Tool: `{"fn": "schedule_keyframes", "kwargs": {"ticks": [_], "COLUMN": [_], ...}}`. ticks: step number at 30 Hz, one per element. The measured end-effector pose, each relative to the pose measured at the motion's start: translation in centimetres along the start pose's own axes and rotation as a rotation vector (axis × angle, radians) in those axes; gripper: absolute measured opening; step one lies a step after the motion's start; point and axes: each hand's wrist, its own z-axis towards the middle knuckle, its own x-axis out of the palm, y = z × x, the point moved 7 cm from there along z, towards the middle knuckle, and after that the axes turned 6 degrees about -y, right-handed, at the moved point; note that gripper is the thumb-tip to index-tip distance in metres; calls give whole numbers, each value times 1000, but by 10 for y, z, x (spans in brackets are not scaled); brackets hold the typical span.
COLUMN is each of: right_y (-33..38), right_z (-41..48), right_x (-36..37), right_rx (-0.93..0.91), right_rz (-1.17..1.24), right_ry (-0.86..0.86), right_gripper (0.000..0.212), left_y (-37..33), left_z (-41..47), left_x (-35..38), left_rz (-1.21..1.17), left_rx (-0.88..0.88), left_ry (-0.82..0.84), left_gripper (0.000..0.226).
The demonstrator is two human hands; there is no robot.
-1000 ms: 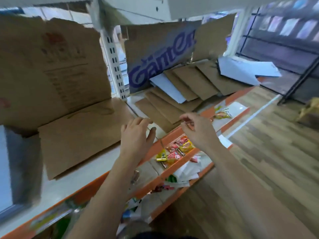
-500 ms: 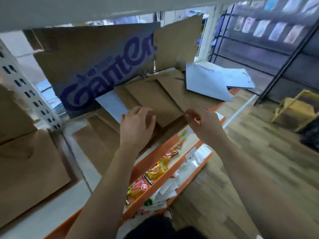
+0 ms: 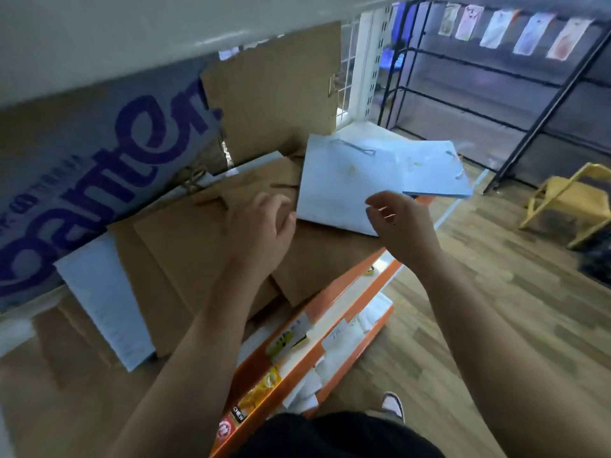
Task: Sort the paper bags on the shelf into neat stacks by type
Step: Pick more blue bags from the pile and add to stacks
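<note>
Fingers (image 3: 383,196) of right hand (image 3: 405,226) loosely curled & apart, holding nothing, by near corner of white paper bag (image 3: 337,183); left hand (image 3: 261,233) rests on brown paper bags (image 3: 185,246) near shelf (image 3: 344,287) front edge.

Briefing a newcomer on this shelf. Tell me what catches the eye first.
The large brown bag with big purple lettering, leaning at the back left, jumps out first. Next come the white bags lying to the right, bright against the overlapping brown bags in the middle, where the left hand rests. The right hand hovers by a white bag's near corner.
</note>
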Motion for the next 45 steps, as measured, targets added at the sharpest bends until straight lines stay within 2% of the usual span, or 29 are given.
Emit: {"fn": "schedule_keyframes", "kwargs": {"ticks": [4, 8, 12, 13, 16, 18, 22, 30, 36, 39, 45], "right_y": [-54, -114, -172, -188, -214, -216, -210, -201, -201, -219, -260], "right_z": [26, 46, 50, 48, 35, 34, 50, 83, 98, 103, 115], "right_x": [-14, -32, -46, -45, -35, -29, -25, -18, -29, -39, -79], "right_rx": [40, 110, 293, 392, 805, 939, 952, 867, 794, 803, 802], "right_rz": [-37, -82, -143, -60, 458, 696, 929, 989, 1019, 935, 645], "right_ry": [-46, -44, 27, 52, 72, 22, -103, -197, -302, -370, -621], "right_gripper": [14, 33, 36, 37, 32, 22, 12, 3, 13, 9, 8], "left_y": [-22, -44, -70, -74, -83, -86, -90, -94, -88, -86, -79], "left_z": [21, 38, 48, 49, 49, 48, 52, 53, 53, 53, 52], "left_x": [27, 52, 69, 73, 84, 92, 97, 100, 102, 104, 114], "left_rz": [-9, 102, 186, 193, 171, 190, 199, 210, 220, 229, 276], "left_rx": [-16, -88, -134, -156, -189, -182, -172, -174, -191, -202, -236], "left_ry": [-16, -33, -52, -62, -83, -75, -59, -39, -33, -31, 12], "left_gripper": [30, 33, 35, 34, 33, 32, 32, 32, 32, 33, 40]}}
